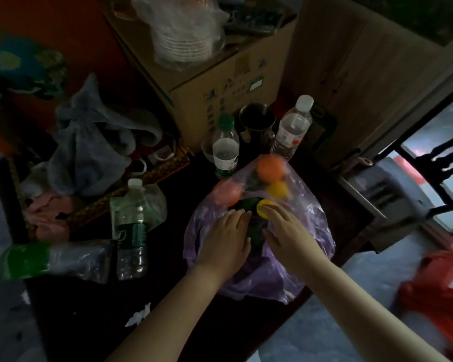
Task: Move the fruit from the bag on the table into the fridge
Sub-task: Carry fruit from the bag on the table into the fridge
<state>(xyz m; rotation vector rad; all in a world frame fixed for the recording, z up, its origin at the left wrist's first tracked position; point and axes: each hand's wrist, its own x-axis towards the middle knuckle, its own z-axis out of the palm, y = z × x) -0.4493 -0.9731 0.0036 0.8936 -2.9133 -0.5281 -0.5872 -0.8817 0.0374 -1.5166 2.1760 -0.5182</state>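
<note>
Spreading the mouth of the purple bag [317,226] on the counter [76,307], we rest left hand [228,237] and right hand [287,232] on it with fingers [271,213] straight, gripping nothing, so that the fruit [270,167] inside, just near of the green-capped bottle [225,150], lies reachable.

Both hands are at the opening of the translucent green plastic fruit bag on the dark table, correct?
No: the translucent plastic bag is purple, not green. Head view shows left hand and right hand at its opening, on the dark table.
</note>
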